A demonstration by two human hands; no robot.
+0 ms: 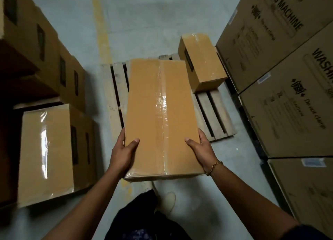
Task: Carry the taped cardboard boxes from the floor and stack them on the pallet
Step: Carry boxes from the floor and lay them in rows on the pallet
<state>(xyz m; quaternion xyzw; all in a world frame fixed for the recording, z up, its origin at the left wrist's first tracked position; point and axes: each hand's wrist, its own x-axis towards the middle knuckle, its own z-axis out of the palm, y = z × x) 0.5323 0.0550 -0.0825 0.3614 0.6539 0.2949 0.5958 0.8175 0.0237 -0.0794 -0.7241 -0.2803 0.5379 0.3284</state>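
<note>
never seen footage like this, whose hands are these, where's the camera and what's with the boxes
This is one picture, from a camera worn on a person's head, looking down. No machine: two bare hands. The left hand and right hand grip the near end of a long taped box, held over a wooden pallet on the floor. A smaller box already sits on the pallet. Another taped box stands at left, washing machine cartons at right.
</note>
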